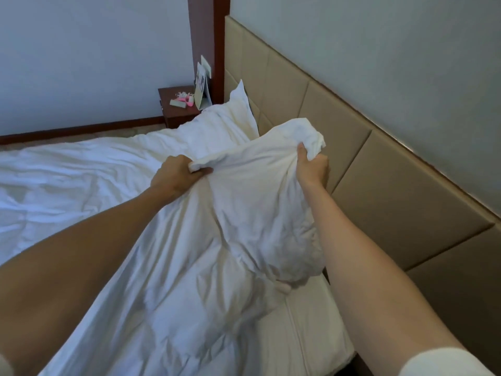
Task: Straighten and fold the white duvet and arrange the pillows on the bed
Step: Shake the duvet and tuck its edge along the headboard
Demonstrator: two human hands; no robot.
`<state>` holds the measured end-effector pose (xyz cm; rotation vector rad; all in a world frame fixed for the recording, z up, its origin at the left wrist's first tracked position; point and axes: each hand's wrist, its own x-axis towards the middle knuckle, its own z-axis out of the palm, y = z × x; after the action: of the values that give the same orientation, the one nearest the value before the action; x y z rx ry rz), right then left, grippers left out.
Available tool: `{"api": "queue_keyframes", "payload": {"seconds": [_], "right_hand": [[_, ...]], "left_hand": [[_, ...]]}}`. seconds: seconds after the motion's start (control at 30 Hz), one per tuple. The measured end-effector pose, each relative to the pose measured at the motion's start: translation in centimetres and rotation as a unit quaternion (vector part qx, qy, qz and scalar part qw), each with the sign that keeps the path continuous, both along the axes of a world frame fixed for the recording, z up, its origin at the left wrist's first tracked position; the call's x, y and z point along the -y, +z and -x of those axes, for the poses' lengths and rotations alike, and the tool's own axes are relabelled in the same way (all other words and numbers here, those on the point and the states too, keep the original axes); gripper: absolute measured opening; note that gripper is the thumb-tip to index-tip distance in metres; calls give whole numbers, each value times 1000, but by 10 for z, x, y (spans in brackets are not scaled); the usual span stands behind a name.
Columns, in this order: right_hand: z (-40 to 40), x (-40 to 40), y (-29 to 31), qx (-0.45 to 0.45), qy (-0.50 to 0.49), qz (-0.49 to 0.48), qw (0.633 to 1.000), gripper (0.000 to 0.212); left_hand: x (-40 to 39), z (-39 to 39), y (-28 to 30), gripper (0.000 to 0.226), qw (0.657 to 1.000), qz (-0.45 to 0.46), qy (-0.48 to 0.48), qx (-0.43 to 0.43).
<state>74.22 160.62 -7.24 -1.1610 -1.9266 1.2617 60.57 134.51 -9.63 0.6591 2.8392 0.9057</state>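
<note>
The white duvet (206, 253) lies rumpled over the bed, its near end lifted off the mattress. My left hand (173, 173) grips a bunched fold of its top edge. My right hand (311, 165) grips the raised corner of the same edge, close to the headboard. One white pillow (241, 109) leans upright against the headboard at the far end, partly covered by the duvet. Bare mattress sheet (306, 335) shows under the lifted part at the lower right.
A beige padded headboard (379, 164) runs along the right wall. A dark wooden nightstand (173, 109) stands beyond the bed's far side, holding pink items and a card. A wooden post rises behind it. Carpet shows along the far wall.
</note>
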Motion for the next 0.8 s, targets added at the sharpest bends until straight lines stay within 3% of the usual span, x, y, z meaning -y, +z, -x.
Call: {"api": "queue_keyframes", "payload": {"seconds": [0.2,0.4,0.63,0.8], "right_hand": [[76,-56,1,-30,-31,-91,995,49],[126,-97,-52,84,50,-110,989,45],[148,-95,-87,104,48,-117,986,32],[124,-87,-118,160,100,-47,981,45]], "left_hand": [[-71,81,7,61,997,-25,42,-58],[-86,124,-48,60,997,53,64,1],[-104,125,-98,44,990,89,102,45],[-100,107,-103,76,961,237,57,128]]}}
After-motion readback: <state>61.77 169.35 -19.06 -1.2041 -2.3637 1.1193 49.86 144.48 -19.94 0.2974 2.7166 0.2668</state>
